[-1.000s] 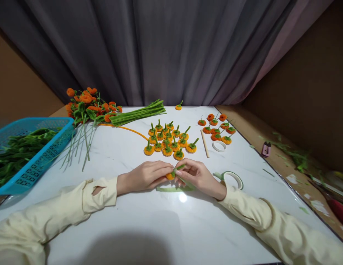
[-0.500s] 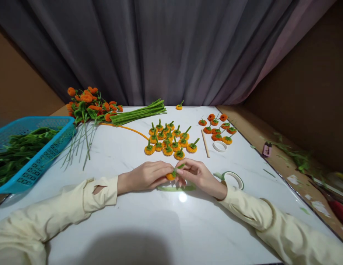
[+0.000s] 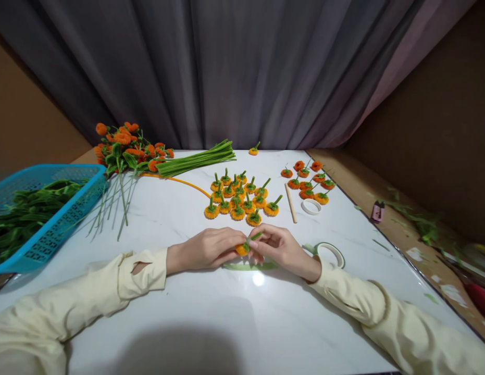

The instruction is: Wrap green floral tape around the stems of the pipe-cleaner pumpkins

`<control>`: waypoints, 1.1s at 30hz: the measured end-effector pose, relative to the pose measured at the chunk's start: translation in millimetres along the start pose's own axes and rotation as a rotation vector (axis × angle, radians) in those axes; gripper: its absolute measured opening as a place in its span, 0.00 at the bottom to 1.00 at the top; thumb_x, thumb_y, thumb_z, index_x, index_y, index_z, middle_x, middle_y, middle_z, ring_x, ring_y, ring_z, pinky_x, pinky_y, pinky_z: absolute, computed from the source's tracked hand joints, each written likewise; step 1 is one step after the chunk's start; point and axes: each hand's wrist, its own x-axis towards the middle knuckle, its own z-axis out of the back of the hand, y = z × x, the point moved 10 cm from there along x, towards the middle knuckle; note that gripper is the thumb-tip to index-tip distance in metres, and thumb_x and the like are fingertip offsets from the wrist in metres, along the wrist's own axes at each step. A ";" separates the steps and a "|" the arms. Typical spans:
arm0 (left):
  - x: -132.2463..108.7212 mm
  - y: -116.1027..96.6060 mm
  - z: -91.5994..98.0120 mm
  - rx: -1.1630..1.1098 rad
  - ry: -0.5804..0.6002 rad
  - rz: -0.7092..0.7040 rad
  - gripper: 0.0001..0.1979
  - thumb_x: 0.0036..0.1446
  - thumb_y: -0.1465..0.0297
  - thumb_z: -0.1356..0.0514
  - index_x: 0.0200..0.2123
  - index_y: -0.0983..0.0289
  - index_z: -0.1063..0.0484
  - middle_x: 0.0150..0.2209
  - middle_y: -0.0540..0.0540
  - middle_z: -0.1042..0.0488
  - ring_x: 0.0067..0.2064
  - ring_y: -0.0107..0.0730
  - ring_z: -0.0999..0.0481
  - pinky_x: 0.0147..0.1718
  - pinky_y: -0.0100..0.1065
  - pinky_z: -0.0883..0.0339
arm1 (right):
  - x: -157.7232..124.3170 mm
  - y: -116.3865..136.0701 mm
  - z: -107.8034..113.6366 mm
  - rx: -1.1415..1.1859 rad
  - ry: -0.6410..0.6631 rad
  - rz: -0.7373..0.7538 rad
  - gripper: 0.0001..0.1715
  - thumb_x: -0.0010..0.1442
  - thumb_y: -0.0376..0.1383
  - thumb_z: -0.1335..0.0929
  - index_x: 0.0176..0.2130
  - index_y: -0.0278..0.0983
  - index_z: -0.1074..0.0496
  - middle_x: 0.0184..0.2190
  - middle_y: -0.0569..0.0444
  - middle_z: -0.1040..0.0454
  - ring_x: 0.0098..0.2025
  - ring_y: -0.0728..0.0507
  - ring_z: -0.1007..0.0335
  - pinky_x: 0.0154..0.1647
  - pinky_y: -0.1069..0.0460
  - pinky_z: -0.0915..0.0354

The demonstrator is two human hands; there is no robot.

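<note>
Between my two hands is a small fuzzy yellow-orange flower head (image 3: 241, 250) with a green base and short green stem. My left hand (image 3: 211, 247) has its fingers closed around the flower's yellow side. On the other side my right hand (image 3: 279, 247) pinches at the green base and stem with thumb and fingers. Under my hands a strip of pale green tape (image 3: 250, 266) lies on the table, leading towards a tape roll (image 3: 331, 255) beside my right wrist. Just beyond my fingers stands a cluster of similar yellow flower heads (image 3: 237, 212), stems up.
A blue basket (image 3: 66, 221) of green leaves stands at left. Behind it lie orange flowers (image 3: 123, 138) and a bundle of green stems (image 3: 197, 159). Orange flower heads (image 3: 307, 194), a wooden stick (image 3: 291, 203) and a white ring (image 3: 311, 207) sit at right on the white table (image 3: 168, 323).
Almost nothing differs. Both hands stay in place around the flower head, with only a very slight shift of the fingers.
</note>
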 end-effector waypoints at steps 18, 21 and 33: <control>-1.4 -5.9 1.1 0.113 -0.015 -0.061 0.12 0.61 0.74 0.46 0.48 0.68 0.36 0.39 0.64 0.24 0.40 0.37 0.24 0.37 0.33 0.28 | 1.3 -3.2 -3.4 0.086 0.036 -0.035 0.15 0.55 0.42 0.28 0.35 0.34 0.33 0.24 0.57 0.27 0.22 0.53 0.33 0.25 0.56 0.35; -1.8 -4.0 0.6 0.098 -0.008 -0.048 0.12 0.61 0.74 0.46 0.48 0.67 0.36 0.39 0.63 0.24 0.40 0.36 0.24 0.37 0.32 0.29 | 1.8 -3.9 -5.0 0.108 0.059 -0.029 0.15 0.55 0.41 0.28 0.35 0.34 0.33 0.24 0.57 0.27 0.23 0.53 0.32 0.25 0.57 0.35; 1.2 2.7 0.8 -0.132 0.011 0.080 0.08 0.61 0.75 0.46 0.45 0.67 0.34 0.37 0.62 0.25 0.37 0.34 0.26 0.37 0.30 0.31 | 0.4 -3.0 -7.1 0.139 0.077 -0.043 0.15 0.55 0.39 0.28 0.36 0.34 0.35 0.26 0.56 0.25 0.24 0.53 0.31 0.26 0.57 0.34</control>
